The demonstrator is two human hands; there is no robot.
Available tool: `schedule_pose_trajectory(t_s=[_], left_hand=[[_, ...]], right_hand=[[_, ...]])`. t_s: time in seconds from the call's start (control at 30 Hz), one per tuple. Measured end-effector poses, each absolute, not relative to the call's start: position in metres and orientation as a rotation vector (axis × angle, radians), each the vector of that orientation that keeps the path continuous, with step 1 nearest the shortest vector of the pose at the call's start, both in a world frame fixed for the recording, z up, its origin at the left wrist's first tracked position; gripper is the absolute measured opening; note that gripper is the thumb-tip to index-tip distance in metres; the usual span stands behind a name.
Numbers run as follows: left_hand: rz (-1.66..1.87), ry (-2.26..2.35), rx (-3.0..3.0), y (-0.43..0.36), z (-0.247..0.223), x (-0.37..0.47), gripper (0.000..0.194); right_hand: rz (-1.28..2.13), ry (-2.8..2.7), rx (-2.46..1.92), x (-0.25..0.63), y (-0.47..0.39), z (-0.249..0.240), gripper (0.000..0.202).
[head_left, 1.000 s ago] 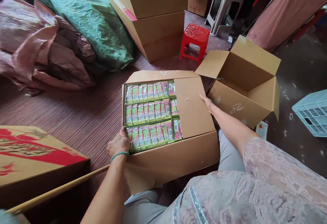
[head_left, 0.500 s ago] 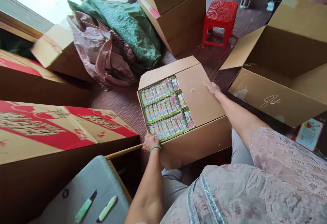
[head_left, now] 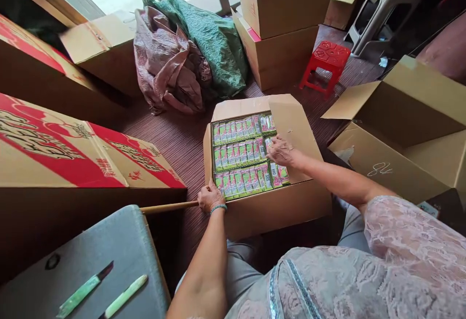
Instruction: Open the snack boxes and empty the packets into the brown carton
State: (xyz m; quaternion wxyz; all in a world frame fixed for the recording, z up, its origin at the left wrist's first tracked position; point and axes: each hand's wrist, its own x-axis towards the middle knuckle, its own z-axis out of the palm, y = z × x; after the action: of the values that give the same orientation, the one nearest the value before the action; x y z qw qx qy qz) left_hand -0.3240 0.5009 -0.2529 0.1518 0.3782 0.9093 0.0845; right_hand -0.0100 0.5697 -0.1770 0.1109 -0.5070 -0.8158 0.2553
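Note:
An open cardboard box (head_left: 276,212) stands in front of me, filled with rows of green and pink wrapped packs (head_left: 240,154). A cardboard flap (head_left: 294,129) covers its right part. My left hand (head_left: 210,197), with a beaded bracelet at the wrist, grips the box's near left corner. My right hand (head_left: 280,151) is curled at the left edge of the flap, over the packs; its fingertips are partly hidden, and I cannot make out what they hold.
At the lower left, two green-handled knives (head_left: 82,293) lie on a grey surface (head_left: 120,241). Red-printed cartons (head_left: 109,163) stand left, an open carton (head_left: 396,159) right. Sacks (head_left: 174,66), stacked boxes (head_left: 287,57) and a red stool (head_left: 327,61) are behind.
My right hand has moved left from the flap's right side to its left edge, and its fingers have curled. My left hand stays at the corner. The view has shifted.

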Motion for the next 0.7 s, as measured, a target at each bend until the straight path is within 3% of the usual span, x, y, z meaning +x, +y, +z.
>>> schedule_pose_trajectory(t_s=[0.17,0.3,0.5,0.7], left_hand=[[0.266,2.624,1.107,0.504,-0.253,-0.322,0.054],[0.237,2.614,1.094,0.505,-0.254,-0.323,0.059],[0.170,2.606,1.064,0.507,-0.248,-0.323,0.061],[0.076,2.607,1.074,0.509,-0.241,-0.322,0.065]], right_hand=[[0.221,-2.408,-1.915,0.079,0.557,-0.097,0.032],[-0.024,-2.311,-2.169,0.160,0.544,-0.073,0.053],[0.260,-1.988,-2.462,0.249,0.535,-0.130,0.081],[0.498,-1.419,-2.674,0.248,0.514,-0.215,0.083]])
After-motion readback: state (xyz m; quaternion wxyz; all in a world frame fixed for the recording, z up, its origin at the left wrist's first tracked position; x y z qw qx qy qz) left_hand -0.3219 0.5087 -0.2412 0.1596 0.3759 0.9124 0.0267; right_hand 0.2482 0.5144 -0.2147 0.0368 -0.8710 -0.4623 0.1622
